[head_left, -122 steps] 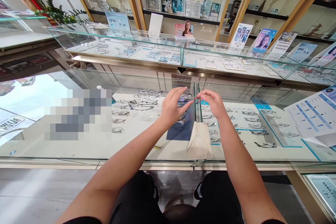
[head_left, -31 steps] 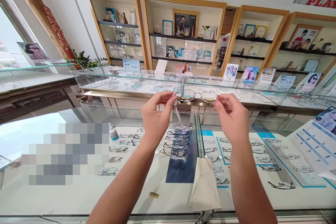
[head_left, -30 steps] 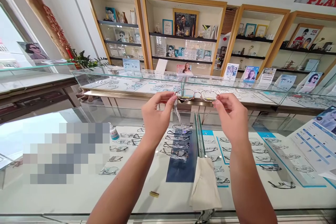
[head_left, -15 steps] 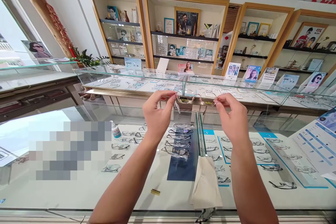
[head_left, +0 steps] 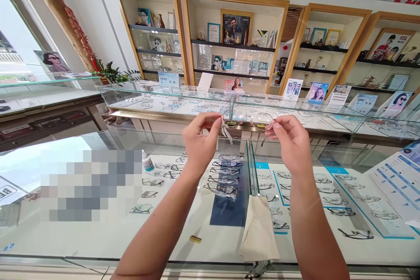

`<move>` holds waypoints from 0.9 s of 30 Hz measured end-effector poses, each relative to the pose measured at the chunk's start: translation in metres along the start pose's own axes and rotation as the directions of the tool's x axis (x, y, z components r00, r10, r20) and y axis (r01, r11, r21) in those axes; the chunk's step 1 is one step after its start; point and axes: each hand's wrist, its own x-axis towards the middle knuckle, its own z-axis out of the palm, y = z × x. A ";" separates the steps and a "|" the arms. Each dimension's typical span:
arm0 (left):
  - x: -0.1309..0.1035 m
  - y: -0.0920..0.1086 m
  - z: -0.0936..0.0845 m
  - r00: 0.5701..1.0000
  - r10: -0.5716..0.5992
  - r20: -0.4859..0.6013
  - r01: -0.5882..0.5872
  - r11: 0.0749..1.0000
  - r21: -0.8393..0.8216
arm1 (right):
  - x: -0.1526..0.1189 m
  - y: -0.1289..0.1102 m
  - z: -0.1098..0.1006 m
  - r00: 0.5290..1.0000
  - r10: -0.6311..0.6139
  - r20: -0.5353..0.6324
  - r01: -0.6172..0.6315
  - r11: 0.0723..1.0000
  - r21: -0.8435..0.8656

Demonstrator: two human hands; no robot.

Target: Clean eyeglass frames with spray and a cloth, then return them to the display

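A thin-rimmed pair of eyeglasses [head_left: 246,119] is held up above the near glass case, its clear lenses bearing small printed labels. My left hand [head_left: 201,142] pinches the left side of the frame, where a small pale tag hangs down. My right hand [head_left: 293,143] pinches the right side between thumb and fingers. Below the hands, a cream cloth [head_left: 259,229] lies draped over the case's dividing edge. Several glasses [head_left: 226,179] rest in a column on a dark blue mat [head_left: 226,214].
The near glass case [head_left: 157,245] spans the front, with a small white bottle [head_left: 147,162] and a gold-coloured piece [head_left: 195,239]. A printed board [head_left: 398,179] leans at the right. Beyond stands another display case [head_left: 170,116], backed by wood-framed shelves [head_left: 234,46].
The eyeglasses have tilted, and the tag hangs lower. My right hand has shifted slightly, with a temple tip now showing below it. The whole view has moved a little.
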 end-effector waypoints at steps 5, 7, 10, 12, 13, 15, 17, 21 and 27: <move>0.003 -0.008 0.003 0.990 -0.120 0.069 0.130 0.976 -0.175 | 0.000 -0.001 0.000 0.997 -0.074 0.012 0.074 0.997 -0.020; 0.004 -0.010 0.004 0.985 -0.144 0.097 0.162 0.964 -0.211 | 0.000 0.000 0.000 0.997 -0.082 0.014 0.082 0.996 -0.030; 0.005 -0.010 0.004 0.981 -0.151 0.123 0.177 0.954 -0.241 | 0.001 0.000 0.000 0.997 -0.071 0.015 0.071 0.997 -0.029; 0.005 -0.009 0.004 0.980 -0.145 0.133 0.176 0.950 -0.258 | 0.002 0.000 0.000 0.998 -0.065 0.011 0.065 0.998 -0.018; 0.004 -0.009 0.003 0.982 -0.135 0.134 0.166 0.951 -0.261 | 0.002 0.000 0.000 0.998 -0.063 0.005 0.064 0.998 -0.012; 0.003 -0.008 0.003 0.986 -0.100 0.131 0.131 0.958 -0.255 | 0.002 0.001 -0.001 0.998 -0.057 -0.007 0.057 0.998 -0.006; 0.003 -0.005 0.003 0.989 -0.068 0.129 0.097 0.967 -0.236 | 0.004 0.004 -0.003 0.999 -0.037 -0.020 0.037 0.999 -0.002; 0.001 0.002 0.001 0.991 -0.030 0.131 0.055 0.979 -0.194 | 0.007 0.012 -0.006 0.999 0.041 -0.026 -0.040 0.999 0.029; -0.003 0.014 -0.006 0.981 0.090 0.173 -0.063 0.986 -0.154 | 0.010 0.018 -0.008 0.998 0.067 -0.022 -0.066 0.997 0.050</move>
